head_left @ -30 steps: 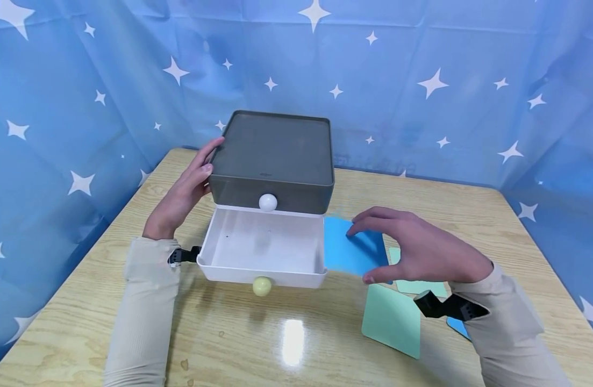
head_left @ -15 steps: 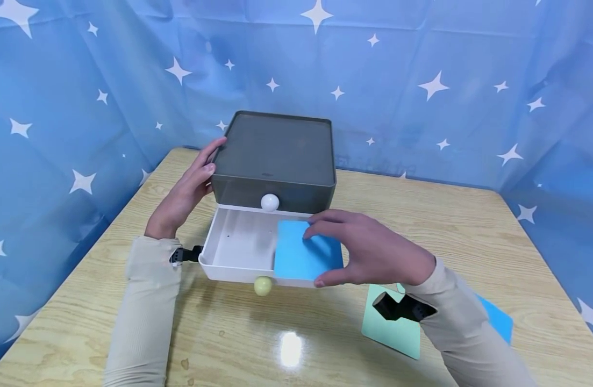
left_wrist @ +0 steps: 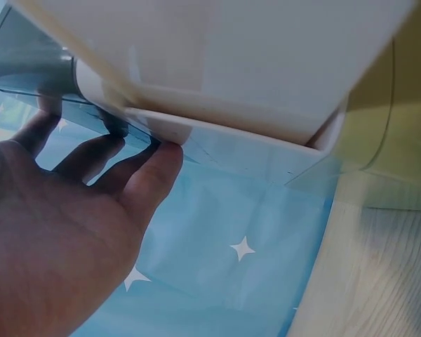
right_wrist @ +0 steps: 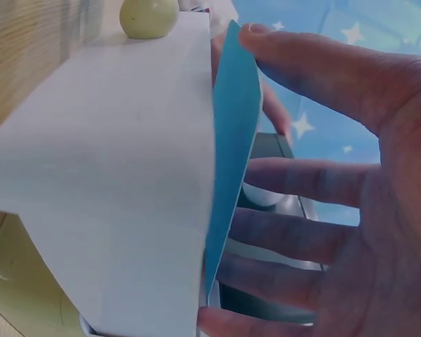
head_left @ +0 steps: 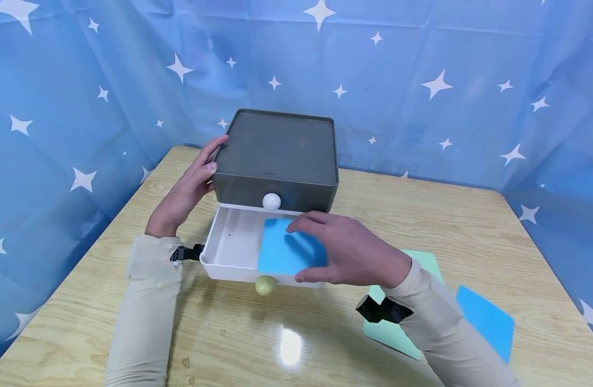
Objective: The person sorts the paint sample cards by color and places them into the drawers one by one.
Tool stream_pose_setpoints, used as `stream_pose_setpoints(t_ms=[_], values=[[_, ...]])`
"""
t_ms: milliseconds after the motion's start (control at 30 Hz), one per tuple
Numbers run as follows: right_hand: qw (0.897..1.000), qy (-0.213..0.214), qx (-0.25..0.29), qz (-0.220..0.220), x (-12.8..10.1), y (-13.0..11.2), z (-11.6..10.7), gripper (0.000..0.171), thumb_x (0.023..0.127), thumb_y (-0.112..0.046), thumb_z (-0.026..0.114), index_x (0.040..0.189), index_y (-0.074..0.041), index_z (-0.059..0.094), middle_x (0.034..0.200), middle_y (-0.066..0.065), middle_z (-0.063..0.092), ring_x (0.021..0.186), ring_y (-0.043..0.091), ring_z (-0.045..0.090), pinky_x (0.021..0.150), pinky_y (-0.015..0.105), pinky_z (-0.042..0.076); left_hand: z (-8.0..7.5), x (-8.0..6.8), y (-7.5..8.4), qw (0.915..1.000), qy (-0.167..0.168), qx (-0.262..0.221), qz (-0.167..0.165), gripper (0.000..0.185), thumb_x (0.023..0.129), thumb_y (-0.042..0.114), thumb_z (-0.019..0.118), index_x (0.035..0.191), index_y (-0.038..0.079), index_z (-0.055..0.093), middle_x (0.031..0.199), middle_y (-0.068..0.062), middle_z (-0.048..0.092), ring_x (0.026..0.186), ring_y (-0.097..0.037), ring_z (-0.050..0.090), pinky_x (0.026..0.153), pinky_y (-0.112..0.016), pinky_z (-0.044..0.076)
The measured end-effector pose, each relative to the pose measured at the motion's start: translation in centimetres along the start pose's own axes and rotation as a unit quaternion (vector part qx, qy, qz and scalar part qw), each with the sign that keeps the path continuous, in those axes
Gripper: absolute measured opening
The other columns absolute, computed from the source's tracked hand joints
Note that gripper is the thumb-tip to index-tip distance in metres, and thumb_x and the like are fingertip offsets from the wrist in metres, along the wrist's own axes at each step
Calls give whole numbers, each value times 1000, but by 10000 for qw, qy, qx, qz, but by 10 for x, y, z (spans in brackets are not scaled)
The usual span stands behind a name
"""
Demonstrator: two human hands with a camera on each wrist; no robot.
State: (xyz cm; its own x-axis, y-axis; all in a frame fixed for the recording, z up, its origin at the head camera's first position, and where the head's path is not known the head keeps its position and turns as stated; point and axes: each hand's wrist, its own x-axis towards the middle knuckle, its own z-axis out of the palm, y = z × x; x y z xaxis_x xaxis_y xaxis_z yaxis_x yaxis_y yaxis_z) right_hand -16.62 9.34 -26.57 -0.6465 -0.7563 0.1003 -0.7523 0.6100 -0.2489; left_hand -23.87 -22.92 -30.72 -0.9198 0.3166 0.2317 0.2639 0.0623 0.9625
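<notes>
A grey storage box (head_left: 279, 148) with a white knob (head_left: 271, 202) stands mid-table. Below its grey front, a white drawer (head_left: 235, 236) with a pale green knob (head_left: 264, 285) is pulled out. My left hand (head_left: 182, 196) rests against the box's left side, its fingertips touching the wall. My right hand (head_left: 347, 250) holds a blue square card (head_left: 281, 250) by its edges between thumb and fingers, over the drawer's right half. In the right wrist view the card (right_wrist: 231, 140) tilts beside the drawer's rim. Part of the drawer is hidden beneath card and hand.
On the table to the right lie light green cards (head_left: 390, 336), partly hidden under my right forearm. Another blue card (head_left: 487, 322) lies farther right. A blue curtain (head_left: 398, 80) with white stars hangs behind the wooden table (head_left: 257, 344).
My right hand has carried the blue card leftward from beside the drawer to over it. More of the cards on the right shows now. My left hand has stayed on the box.
</notes>
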Motion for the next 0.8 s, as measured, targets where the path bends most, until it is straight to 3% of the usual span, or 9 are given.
stream_pose_setpoints(t_ms=[100,333,667,800], values=[[10000,35,-69,8,1,-1,2,70,76,-48,84,134,-18,59,133,1,62,104,20,64,84,37,56,1,1,1,10000,2,29,-4,54,106,35,32,159,39,21,168,4,17,147,-25,28,113,-48,27],[9992,339,-129,-144,2,-1,6,64,88,-40,75,140,-11,51,123,3,72,105,23,70,85,42,57,2,0,1,9999,41,137,-12,54,106,36,31,159,40,20,169,3,16,149,-28,25,116,-57,22],[9966,721,-193,-336,-8,1,0,60,86,-35,78,135,-12,53,112,-2,76,85,15,70,73,32,54,2,0,1,9998,97,196,-9,54,106,36,30,159,40,21,168,3,17,148,-27,27,115,-56,23],[9941,940,-201,-493,-17,6,-8,52,85,-30,81,128,-11,59,113,-1,75,89,14,71,77,33,55,3,-1,1,9998,87,173,-2,54,106,36,30,159,40,21,168,3,16,149,-27,25,116,-58,21]])
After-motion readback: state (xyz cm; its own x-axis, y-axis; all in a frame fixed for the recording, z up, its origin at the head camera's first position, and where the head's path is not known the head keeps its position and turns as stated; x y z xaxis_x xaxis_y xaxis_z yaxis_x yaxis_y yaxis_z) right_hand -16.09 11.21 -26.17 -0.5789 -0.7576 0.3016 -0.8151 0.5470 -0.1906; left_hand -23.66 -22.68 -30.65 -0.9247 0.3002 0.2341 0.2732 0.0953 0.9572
